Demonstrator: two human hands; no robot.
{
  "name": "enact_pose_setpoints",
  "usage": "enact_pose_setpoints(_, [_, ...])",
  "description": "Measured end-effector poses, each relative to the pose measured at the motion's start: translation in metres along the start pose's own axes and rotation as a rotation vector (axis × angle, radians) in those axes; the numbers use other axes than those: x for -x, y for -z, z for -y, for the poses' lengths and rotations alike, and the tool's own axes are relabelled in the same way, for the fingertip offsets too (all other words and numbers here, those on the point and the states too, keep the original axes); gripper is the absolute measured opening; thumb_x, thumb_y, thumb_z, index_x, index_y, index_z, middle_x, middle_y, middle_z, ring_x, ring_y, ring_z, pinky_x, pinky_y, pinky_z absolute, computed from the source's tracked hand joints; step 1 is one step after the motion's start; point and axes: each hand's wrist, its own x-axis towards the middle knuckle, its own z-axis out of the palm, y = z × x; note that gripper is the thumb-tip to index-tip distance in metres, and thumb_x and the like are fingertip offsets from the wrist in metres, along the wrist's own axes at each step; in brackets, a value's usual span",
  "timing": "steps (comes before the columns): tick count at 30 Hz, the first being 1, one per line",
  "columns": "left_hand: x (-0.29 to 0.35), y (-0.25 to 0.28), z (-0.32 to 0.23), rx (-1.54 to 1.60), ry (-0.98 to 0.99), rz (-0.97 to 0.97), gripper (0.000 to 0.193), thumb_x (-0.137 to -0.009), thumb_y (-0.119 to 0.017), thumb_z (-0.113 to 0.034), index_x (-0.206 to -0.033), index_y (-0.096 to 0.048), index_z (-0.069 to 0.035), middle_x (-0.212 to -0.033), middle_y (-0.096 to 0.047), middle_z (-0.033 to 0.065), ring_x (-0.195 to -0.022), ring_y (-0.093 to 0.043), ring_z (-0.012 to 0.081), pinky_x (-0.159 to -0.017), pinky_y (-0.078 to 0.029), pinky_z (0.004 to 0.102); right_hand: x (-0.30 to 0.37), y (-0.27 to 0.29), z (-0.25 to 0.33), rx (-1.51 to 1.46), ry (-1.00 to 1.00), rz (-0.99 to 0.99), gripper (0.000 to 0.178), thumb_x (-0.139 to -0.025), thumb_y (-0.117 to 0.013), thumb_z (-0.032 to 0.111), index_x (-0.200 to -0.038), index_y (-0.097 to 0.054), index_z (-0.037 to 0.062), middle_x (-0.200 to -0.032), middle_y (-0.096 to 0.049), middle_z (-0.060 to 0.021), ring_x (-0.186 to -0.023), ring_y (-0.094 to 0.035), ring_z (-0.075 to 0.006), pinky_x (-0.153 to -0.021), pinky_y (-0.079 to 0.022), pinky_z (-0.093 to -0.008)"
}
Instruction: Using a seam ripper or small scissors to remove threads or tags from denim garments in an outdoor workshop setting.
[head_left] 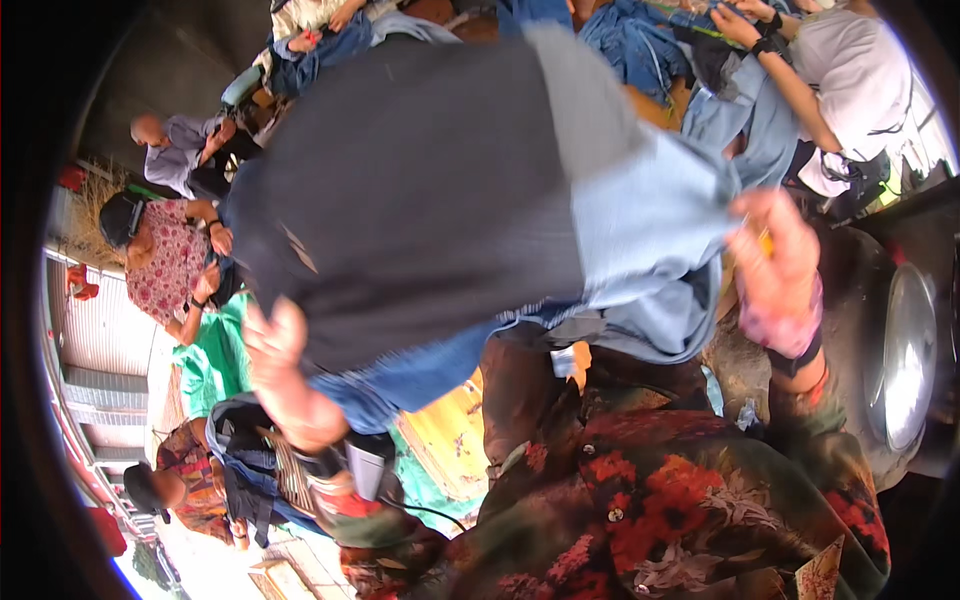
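Note:
A large denim garment is stretched out in the air in front of me, its dark, grey and light blue panels slightly blurred. Its exact cut cannot be made out. My left hand is closed on the garment's lower left edge, with the fingertips partly against the dark cloth. At the right side, my right hand pinches the light blue corner and pulls it taut. A darker blue strip of denim with a frayed seam hangs along the lower edge, above my lap.
Other people with denim pieces sit around: one in a floral shirt at left, one in a white top at far right. Blue denim is heaped at the back. A shiny metal bowl stands right, a yellow board below the garment.

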Motion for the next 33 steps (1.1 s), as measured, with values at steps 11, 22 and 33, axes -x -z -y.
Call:
enact_pose_setpoints(11, [0.106,0.081,0.11,0.363,0.516,0.122,0.049,-0.072,-0.065,-0.005,-0.117,-0.05,0.002,-0.108,-0.059,0.0139,-0.097,-0.058,0.0289,-0.089,-0.045,0.0435,0.07,-0.049,-0.024,-0.262,-0.231,0.559,0.016,-0.077,-0.066,0.007,-0.085,-0.053,0.0029,-0.066,-0.055,-0.0087,-0.059,-0.057,-0.0169,-0.056,-0.043,-0.0251])
enact_pose_setpoints(22, [0.1,0.066,0.151,-0.619,-0.045,0.026,0.024,-0.077,-0.063,-0.003,-0.099,-0.056,0.0,-0.082,-0.055,0.0041,-0.065,-0.049,0.0114,-0.063,-0.044,0.0255,0.047,-0.088,0.026,-0.527,-0.386,0.496,0.013,-0.087,-0.057,0.014,-0.088,-0.058,0.001,-0.06,-0.045,0.0037,-0.058,-0.04,-0.0023,-0.05,-0.035,-0.0221])
enact_pose_setpoints(33, [0.085,-0.023,0.143,-0.714,-0.118,0.401,0.011,-0.075,-0.062,-0.005,-0.08,-0.053,-0.001,-0.078,-0.056,0.0164,-0.069,-0.054,0.0366,-0.062,-0.045,0.0385,0.065,-0.152,0.024,-0.58,-0.518,0.651,0.015,-0.083,-0.062,0.013,-0.075,-0.056,0.0016,-0.06,-0.042,0.0073,-0.057,-0.036,-0.0004,-0.047,-0.032,-0.0203])
